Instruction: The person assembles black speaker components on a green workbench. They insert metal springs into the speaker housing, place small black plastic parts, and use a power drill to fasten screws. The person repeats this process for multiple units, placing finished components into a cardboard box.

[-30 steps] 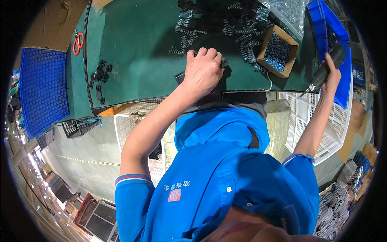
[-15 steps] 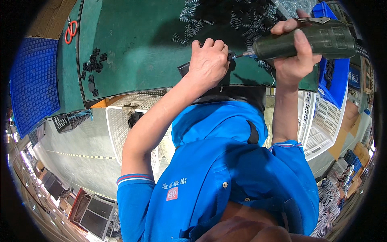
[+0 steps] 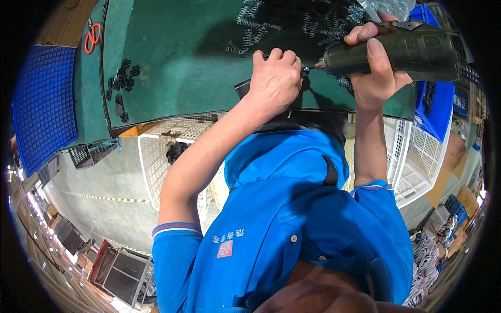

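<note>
My left hand (image 3: 276,81) is closed over a black part (image 3: 242,88) on the green table. One end of it sticks out to the left of the palm; the rest is under my fingers. My right hand (image 3: 377,70) is wrapped round a dark green electric screwdriver (image 3: 399,55) lying level, its lever along the top. The thin bit (image 3: 310,68) points left and meets the black part beside my left fingertips; a screw there is too small to make out. Just beyond both hands lie many loose coil springs (image 3: 254,36).
Small black pieces (image 3: 123,82) and red-handled scissors (image 3: 92,37) lie at the left of the table (image 3: 172,94). A blue bin (image 3: 433,112) stands at the right edge, white crates (image 3: 148,167) below the table, and a blue ribbed mat (image 3: 44,104) at far left.
The screwdriver has moved slightly left, so the gap between its nose and my left hand is shorter. My left hand keeps its hold on the black part.
</note>
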A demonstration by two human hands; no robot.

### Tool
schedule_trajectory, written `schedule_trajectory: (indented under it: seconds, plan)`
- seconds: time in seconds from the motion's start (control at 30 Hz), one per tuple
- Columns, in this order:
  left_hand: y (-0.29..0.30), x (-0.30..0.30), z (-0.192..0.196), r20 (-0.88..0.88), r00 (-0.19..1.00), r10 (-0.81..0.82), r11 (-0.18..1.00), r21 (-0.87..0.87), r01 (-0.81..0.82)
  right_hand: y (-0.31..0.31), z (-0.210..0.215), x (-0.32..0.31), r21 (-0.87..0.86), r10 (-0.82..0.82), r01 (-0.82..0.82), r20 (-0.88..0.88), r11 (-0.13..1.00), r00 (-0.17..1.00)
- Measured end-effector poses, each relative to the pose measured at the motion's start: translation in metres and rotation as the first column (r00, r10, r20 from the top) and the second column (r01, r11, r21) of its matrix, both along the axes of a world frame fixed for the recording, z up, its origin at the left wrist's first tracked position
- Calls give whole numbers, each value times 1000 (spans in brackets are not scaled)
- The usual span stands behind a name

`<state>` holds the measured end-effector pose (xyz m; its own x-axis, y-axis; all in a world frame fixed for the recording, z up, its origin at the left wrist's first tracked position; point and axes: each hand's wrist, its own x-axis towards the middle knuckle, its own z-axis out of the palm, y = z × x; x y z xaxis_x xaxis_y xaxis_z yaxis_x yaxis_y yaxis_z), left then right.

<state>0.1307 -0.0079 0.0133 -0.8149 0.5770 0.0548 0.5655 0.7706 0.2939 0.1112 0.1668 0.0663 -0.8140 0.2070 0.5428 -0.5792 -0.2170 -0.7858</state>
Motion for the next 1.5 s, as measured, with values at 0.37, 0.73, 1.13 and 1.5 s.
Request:
schedule_trajectory:
  seconds: [0.37,0.73,1.13,1.5]
  plan:
    - [1,3,-5,-95,995,20,999,51,-15,-17,2,12,502,149,-143,28,853,988]
    - [0,8,-21,-84,993,84,996,48,-80,2,17,18,18,221,-237,299,971,928]
    - [11,5,-30,-87,983,160,972,189,-142,298,-58,49,973,-666,193,-226,-124,711]
    - [-201,129,28,-267,633,726,669,62,-741,116,2,9,967,-538,-235,146,-100,830]
